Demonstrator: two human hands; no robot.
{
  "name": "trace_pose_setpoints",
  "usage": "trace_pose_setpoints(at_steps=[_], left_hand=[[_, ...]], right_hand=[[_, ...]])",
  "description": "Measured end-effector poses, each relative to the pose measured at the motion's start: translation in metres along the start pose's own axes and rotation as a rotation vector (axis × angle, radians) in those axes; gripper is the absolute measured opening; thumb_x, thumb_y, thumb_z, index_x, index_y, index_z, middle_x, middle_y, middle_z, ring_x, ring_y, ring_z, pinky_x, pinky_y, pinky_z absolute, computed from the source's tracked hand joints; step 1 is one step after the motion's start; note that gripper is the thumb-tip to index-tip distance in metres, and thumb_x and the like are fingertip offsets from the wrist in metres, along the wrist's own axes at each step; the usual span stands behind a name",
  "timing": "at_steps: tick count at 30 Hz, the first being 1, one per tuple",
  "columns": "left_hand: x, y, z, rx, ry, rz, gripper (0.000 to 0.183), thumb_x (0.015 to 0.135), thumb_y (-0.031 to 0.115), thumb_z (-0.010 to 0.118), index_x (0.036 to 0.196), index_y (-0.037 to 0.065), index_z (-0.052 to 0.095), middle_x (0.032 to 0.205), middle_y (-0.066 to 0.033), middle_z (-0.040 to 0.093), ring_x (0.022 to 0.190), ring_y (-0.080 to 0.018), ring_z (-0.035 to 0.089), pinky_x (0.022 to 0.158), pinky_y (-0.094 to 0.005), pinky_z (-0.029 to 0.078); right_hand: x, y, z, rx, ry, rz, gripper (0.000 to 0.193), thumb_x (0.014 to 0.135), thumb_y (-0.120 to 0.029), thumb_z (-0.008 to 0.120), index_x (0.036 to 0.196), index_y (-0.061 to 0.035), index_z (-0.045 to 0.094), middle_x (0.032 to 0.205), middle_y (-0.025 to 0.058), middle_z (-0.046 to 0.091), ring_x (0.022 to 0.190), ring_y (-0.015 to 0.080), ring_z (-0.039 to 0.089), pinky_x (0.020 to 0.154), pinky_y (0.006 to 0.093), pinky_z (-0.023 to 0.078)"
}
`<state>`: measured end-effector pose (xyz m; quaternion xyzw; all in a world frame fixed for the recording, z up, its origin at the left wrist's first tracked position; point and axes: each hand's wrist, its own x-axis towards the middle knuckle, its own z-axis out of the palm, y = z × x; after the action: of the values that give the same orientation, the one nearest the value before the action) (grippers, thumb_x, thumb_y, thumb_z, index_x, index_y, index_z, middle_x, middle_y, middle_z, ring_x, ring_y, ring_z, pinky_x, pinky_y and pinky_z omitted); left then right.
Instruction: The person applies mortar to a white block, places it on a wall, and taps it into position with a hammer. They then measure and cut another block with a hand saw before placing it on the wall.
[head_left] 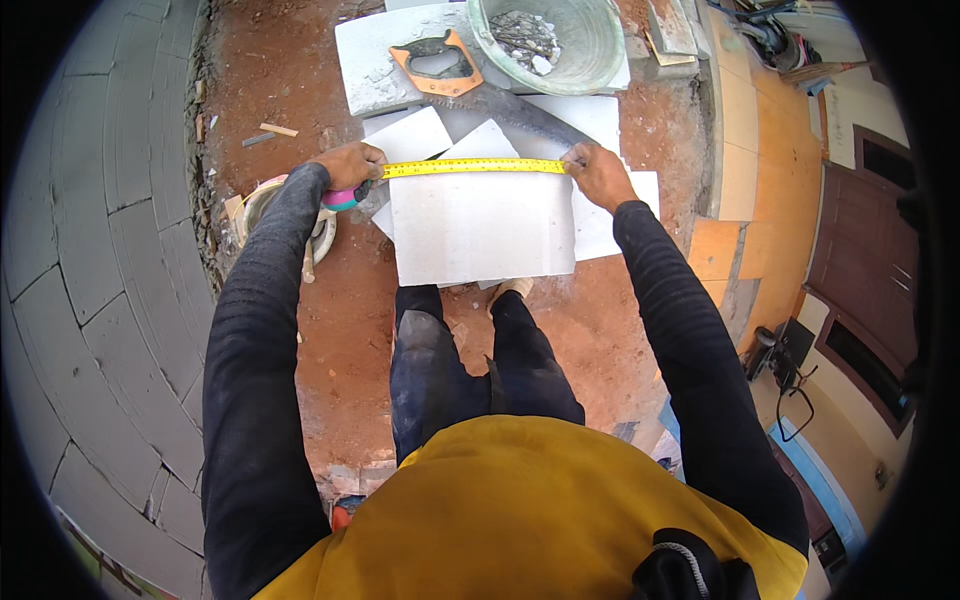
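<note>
Plainly, the front white slab [483, 232] lies between the two grips, covering parts of the white sheets [598, 215] beneath it. Beyond the grips, a pale green basin [600, 45] is cut off by the upper edge, and a handsaw [437, 60] slants toward the right-hand grip, its tip hard to make out there. Along the slab's far edge, the left hand [349, 165] clasps a pink-and-teal tape case [345, 198], partly hidden; the right hand [598, 177] pinches the yellow tape blade [475, 167], its end concealed by fingers.
</note>
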<state>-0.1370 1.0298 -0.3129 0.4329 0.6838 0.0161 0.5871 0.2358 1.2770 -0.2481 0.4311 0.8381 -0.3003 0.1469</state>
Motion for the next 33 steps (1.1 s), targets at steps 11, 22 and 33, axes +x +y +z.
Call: trace_pose_setpoints(at_steps=[11, 22, 33], left_hand=[[-0.025, 0.0, 0.033, -0.071, 0.17, 0.009, 0.031, 0.101, 0.026, 0.063, 0.119, 0.005, 0.077, 0.099, -0.0155, 0.077, 0.084, -0.024, 0.07, 0.087, -0.039, 0.056], [-0.044, -0.011, 0.076, -0.091, 0.204, 0.06, 0.031, 0.099, 0.027, 0.06, 0.102, 0.001, 0.075, 0.088, -0.0115, 0.072, 0.082, -0.0219, 0.064, 0.084, -0.0382, 0.052], [-0.062, -0.016, 0.104, -0.162, 0.156, 0.067, 0.032, 0.098, 0.027, 0.062, 0.108, 0.0, 0.076, 0.09, -0.0124, 0.073, 0.083, -0.0229, 0.067, 0.084, -0.0398, 0.054]], right_hand=[[-0.026, 0.007, 0.017, -0.114, 0.115, -0.149, 0.019, 0.102, -0.016, 0.064, 0.108, -0.0015, 0.075, 0.107, 0.0203, 0.071, 0.101, 0.0398, 0.07, 0.092, 0.048, 0.055], [-0.066, 0.011, 0.034, -0.025, 0.15, -0.152, 0.017, 0.099, -0.009, 0.061, 0.108, -0.0004, 0.073, 0.108, 0.0213, 0.071, 0.099, 0.0408, 0.07, 0.091, 0.0486, 0.056], [-0.098, 0.012, 0.048, -0.068, 0.144, -0.119, 0.018, 0.098, -0.008, 0.061, 0.11, 0.0018, 0.069, 0.109, 0.0238, 0.069, 0.1, 0.0436, 0.07, 0.091, 0.0506, 0.056]])
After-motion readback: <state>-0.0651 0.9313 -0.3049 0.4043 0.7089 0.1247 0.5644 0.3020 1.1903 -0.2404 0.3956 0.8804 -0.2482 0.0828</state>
